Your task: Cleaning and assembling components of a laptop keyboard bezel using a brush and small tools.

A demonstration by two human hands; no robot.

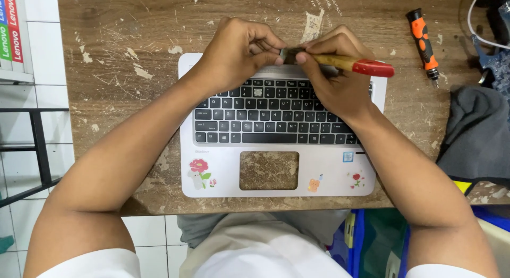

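Observation:
A white laptop base (pixel 223 166) with a black keyboard (pixel 273 113) lies on a worn wooden table (pixel 122 70); its touchpad opening is an empty hole, and one key near the top row is missing its cap. My right hand (pixel 332 78) holds a small brush (pixel 350 64) with a wooden shaft and red handle end above the keyboard's top edge. My left hand (pixel 239 52) pinches the brush's bristle end between thumb and fingers. What the fingertips cover there is hidden.
An orange and black screwdriver (pixel 424 41) lies at the table's right. A grey cloth (pixel 478 132) drapes over the right edge, with cables (pixel 486 31) behind it. Boxes (pixel 10 28) stand at the left; blue bins (pixel 372 241) sit below.

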